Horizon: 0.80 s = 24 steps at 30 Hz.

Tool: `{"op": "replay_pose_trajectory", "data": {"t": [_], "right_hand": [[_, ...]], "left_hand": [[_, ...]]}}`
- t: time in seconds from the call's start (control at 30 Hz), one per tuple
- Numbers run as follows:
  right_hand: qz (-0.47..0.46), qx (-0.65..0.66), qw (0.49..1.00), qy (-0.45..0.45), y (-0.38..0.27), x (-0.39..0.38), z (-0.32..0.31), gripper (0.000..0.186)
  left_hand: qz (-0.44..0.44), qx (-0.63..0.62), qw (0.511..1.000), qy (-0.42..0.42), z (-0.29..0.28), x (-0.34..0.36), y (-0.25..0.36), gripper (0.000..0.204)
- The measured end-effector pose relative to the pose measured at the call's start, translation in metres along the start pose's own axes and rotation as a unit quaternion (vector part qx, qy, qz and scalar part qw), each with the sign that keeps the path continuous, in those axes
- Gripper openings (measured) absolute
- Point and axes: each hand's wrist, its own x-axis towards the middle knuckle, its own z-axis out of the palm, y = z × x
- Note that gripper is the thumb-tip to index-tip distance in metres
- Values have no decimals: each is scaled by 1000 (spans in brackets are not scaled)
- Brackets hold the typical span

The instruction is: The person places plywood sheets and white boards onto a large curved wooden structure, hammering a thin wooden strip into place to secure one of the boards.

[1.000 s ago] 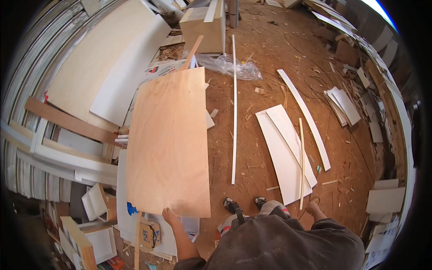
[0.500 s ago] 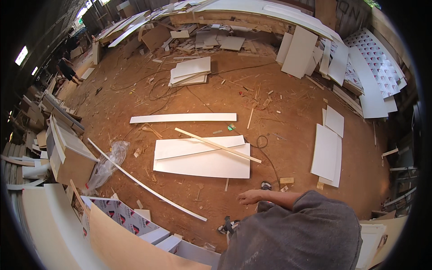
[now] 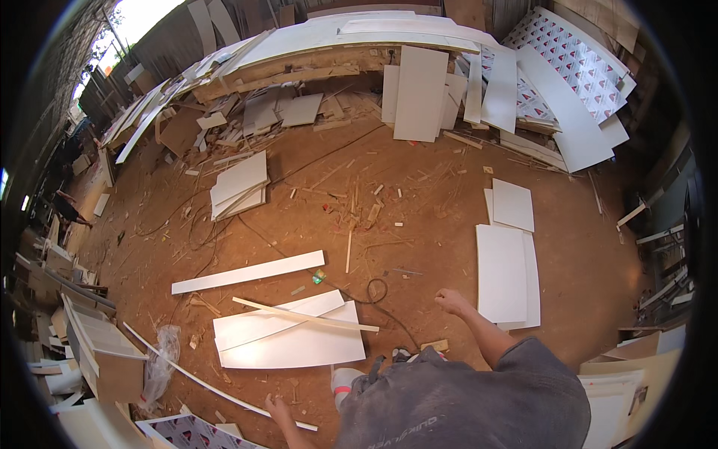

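Note:
My right hand (image 3: pixel 451 301) is held out over the dirt floor with its fingers loosely curled, and nothing shows in it. It is nearest to a stack of white panels (image 3: pixel 502 273) lying to its right. Low in the view, my left hand (image 3: pixel 279 411) hangs with its fingers a little apart, holding nothing visible. A long thin white strip (image 3: pixel 213 380) runs along the floor beside it; I cannot tell whether they touch. Ahead of my feet lie two overlapping white boards (image 3: pixel 299 348), with a narrow wooden batten (image 3: pixel 305 314) slanting across them.
Beyond those boards lies a long white plank (image 3: pixel 248 272). Farther off is a pile of white panels (image 3: pixel 239 185), with a dark cable (image 3: pixel 329 159) nearby. A long bench (image 3: pixel 299 49) covered in sheets spans the back. Clear plastic wrap (image 3: pixel 161 367) and a box-like cabinet (image 3: pixel 112 367) are at left.
The view has turned right and forward, so the floor boards sit lower and farther left. My right hand has swung out ahead toward the right stack. My left hand has come into view.

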Motion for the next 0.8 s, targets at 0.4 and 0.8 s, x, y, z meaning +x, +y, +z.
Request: {"op": "replay_pose_trajectory", "data": {"t": [0.4,0.8], "right_hand": [[170,237,951,-100,50,83,-80,39],[143,157,977,25,103,354,-233,18]], "left_hand": [[-25,235,851,-469,310,36,214,42],[243,22,844,-477,645,156,653,43]]}}
